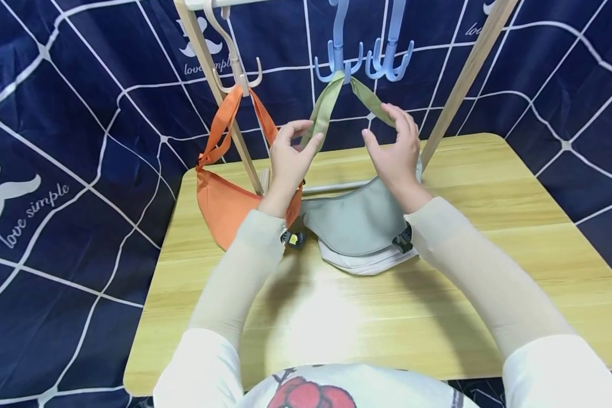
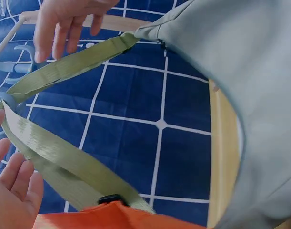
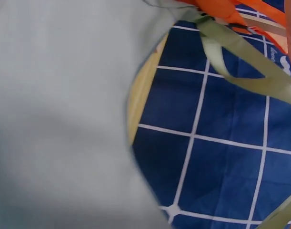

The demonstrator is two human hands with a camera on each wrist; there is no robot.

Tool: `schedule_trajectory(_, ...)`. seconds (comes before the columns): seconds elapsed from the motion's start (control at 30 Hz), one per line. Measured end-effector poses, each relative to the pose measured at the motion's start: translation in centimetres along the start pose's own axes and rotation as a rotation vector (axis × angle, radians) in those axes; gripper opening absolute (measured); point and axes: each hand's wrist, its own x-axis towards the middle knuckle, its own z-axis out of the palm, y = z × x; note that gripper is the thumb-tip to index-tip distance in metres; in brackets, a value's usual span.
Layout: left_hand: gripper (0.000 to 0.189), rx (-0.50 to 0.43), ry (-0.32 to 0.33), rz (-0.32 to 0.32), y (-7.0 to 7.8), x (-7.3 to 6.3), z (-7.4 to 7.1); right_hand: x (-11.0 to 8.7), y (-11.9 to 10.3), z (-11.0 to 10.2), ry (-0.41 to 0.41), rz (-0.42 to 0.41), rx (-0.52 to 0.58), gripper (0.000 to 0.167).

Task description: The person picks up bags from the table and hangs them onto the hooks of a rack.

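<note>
A grey-green sling bag (image 1: 359, 218) hangs by its olive strap (image 1: 326, 105) from a blue hook (image 1: 339, 62). My left hand (image 1: 290, 158) is beside the strap's left side, thumb and fingers apart. In the left wrist view, the fingers of my left hand (image 2: 19, 183) are spread near the strap (image 2: 64, 157), not wrapped round it. My right hand (image 1: 398, 150) is at the strap's right side with its fingers loosely bent; whether they touch the strap is hard to tell. The bag (image 3: 64, 114) fills much of the right wrist view.
An orange sling bag (image 1: 229, 204) hangs at the left from a beige hook (image 1: 239, 76). Another blue hook (image 1: 390, 65) is at the right. Wooden posts (image 1: 469, 79) of the rack stand on the wooden table (image 1: 520, 272), before a dark blue patterned cloth (image 1: 81, 102).
</note>
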Motion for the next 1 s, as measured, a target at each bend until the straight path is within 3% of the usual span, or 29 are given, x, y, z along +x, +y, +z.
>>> schedule_trajectory(0.13, 0.027, -0.052, -0.012, -0.016, -0.6, -1.6, 0.5, -0.8, 1.2, -1.1, -0.012, 0.032, 0.004, 0.044)
schedule_trajectory(0.4, 0.028, -0.106, -0.112, -0.107, -1.5, -5.4, 3.0, -2.9, 4.4, -3.6, -0.053, 0.057, -0.048, 0.040)
schedule_trajectory(0.53, 0.029, -0.141, -0.195, -0.147, -1.4, -7.1, 4.3, -3.9, 6.0, -4.8, -0.053, 0.092, -0.075, 0.038)
schedule_trajectory(0.77, 0.027, -0.126, -0.317, -0.149, -1.3, -9.8, 7.5, -5.5, 8.5, -6.9, -0.063, 0.216, -0.103, 0.035)
schedule_trajectory(1.0, 0.030, -0.124, -0.480, -0.178, -0.9, -12.8, 10.9, -6.8, 10.3, -8.3, -0.075, 0.275, -0.120, 0.035)
